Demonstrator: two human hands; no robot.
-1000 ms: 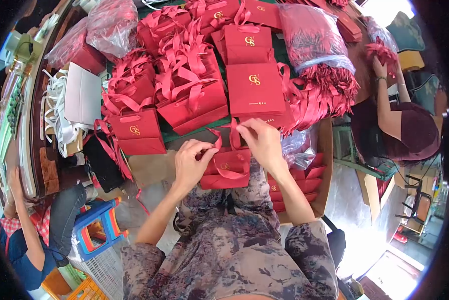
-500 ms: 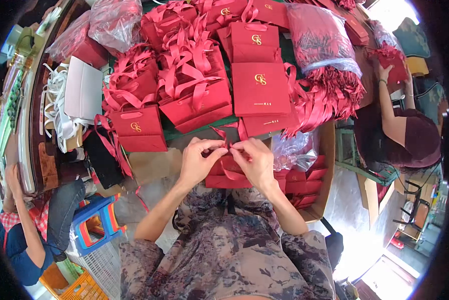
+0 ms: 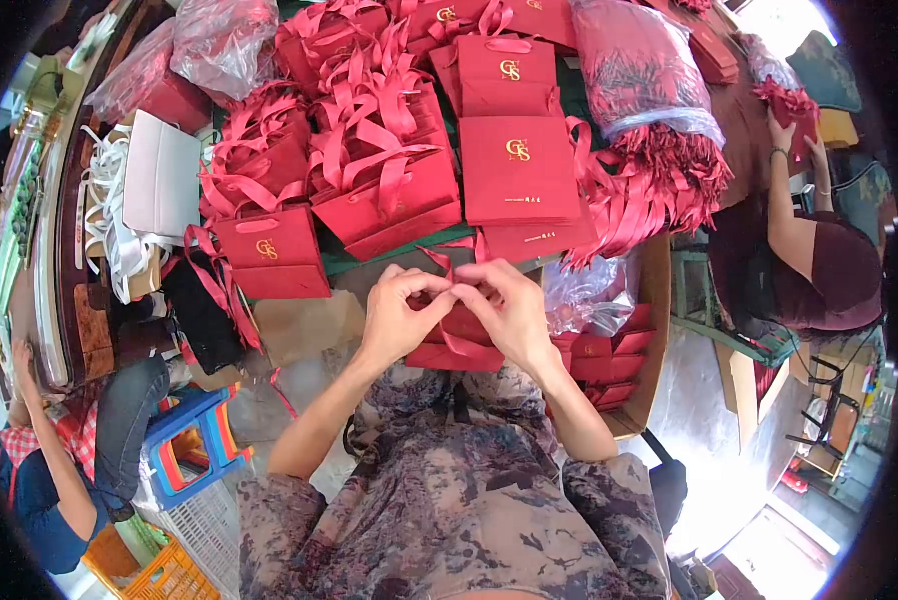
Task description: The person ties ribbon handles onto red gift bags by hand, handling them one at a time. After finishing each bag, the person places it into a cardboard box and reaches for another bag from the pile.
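Note:
Both hands are close together in front of my body, fingertips nearly touching. My left hand [image 3: 399, 318] pinches a red ribbon [image 3: 469, 347] between thumb and fingers. Facing it, my right hand [image 3: 510, 318] pinches at the same ribbon, its fingertips meeting the left ones. The exact crossing of the ribbon is hidden by my fingers. Below them a red paper gift bag [image 3: 439, 357] rests by my lap, partly covered by the hands. Just beyond stand flat red bags with gold lettering [image 3: 519, 180] and ribbon-handled gift bags [image 3: 389, 215].
A carton [image 3: 657, 340] of red bags and clear plastic stands at right. Bundled red ribbons [image 3: 659, 190] lie on the table. A white box [image 3: 164, 175] and white ribbons [image 3: 114, 220] are at left. One co-worker [image 3: 819, 260] sits right, another [image 3: 59, 480] left, beside plastic stools [image 3: 194, 440].
My right hand has turned and moved slightly left, bringing its fingertips against the left ones. The co-worker at right has shifted the red item held in the hands.

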